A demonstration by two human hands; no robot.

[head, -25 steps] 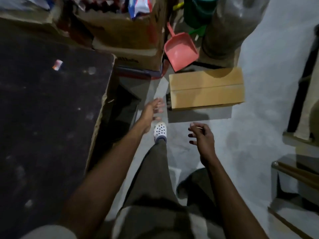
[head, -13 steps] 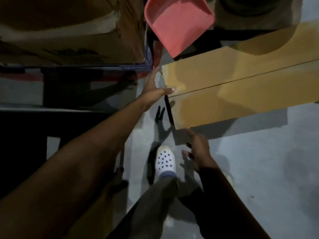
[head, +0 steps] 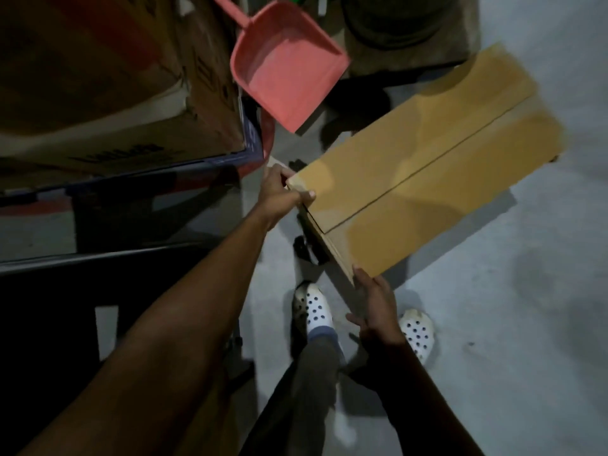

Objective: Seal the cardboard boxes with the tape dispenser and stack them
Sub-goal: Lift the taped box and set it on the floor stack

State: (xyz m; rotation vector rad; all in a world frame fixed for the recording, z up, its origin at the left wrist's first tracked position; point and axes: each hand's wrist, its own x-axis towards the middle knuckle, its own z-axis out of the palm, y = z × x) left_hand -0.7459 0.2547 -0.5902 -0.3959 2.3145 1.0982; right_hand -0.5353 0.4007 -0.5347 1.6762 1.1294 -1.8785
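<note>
A long brown cardboard box (head: 427, 166) with its two top flaps closed along a centre seam is tilted, lifted at its near end above the grey floor. My left hand (head: 279, 192) grips the box's near left corner, thumb on top. My right hand (head: 375, 304) holds the near right corner from below, fingers against its underside. No tape dispenser is in view.
A pink dustpan (head: 286, 70) leans beside a large printed carton (head: 115, 93) at the upper left. A dark round container (head: 404, 24) stands behind the box. A dark table (head: 49, 324) is at the left. My feet in white clogs (head: 314, 307) stand on the concrete floor (head: 510, 324).
I bent down towards the box. Both hands reached its near end and took hold, and that end has swung and risen off the floor.
</note>
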